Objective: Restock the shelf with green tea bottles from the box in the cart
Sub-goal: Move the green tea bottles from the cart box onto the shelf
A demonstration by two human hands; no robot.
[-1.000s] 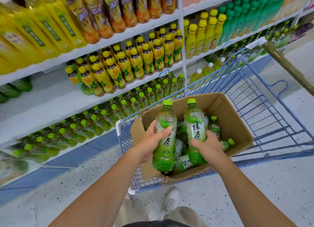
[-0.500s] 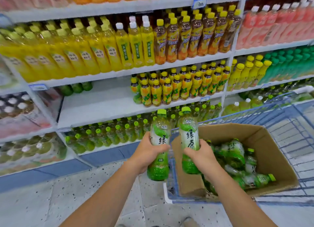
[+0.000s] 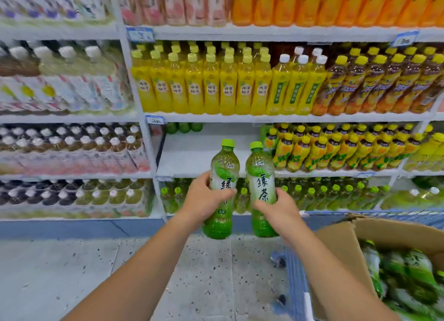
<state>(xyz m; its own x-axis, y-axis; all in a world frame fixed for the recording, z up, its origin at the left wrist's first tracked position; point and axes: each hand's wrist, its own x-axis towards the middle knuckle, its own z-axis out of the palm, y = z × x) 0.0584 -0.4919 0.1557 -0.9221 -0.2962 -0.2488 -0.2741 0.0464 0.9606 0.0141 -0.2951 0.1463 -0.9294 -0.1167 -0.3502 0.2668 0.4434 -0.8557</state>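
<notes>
I hold two upright green tea bottles in front of the shelving. My left hand (image 3: 206,198) grips the left green tea bottle (image 3: 222,166) around its middle. My right hand (image 3: 280,206) grips the right green tea bottle (image 3: 260,183) from its right side. Just behind the bottles lies a white shelf (image 3: 192,159), bare on its left half, with a few green bottles (image 3: 183,127) at its back. The cardboard box (image 3: 341,248) with several more green tea bottles (image 3: 408,279) sits at the lower right, in the blue cart (image 3: 296,279).
Yellow-capped bottles (image 3: 336,150) fill the right half of the same shelf. Yellow drinks (image 3: 216,89) stand on the shelf above, and small green-capped bottles (image 3: 336,195) on the shelf below. A speckled floor (image 3: 72,272) spreads to the left of the cart.
Both hands lifted the two bottles out of the box and carried them left and up toward the shelf. My view turned from the cart to face the shelving.
</notes>
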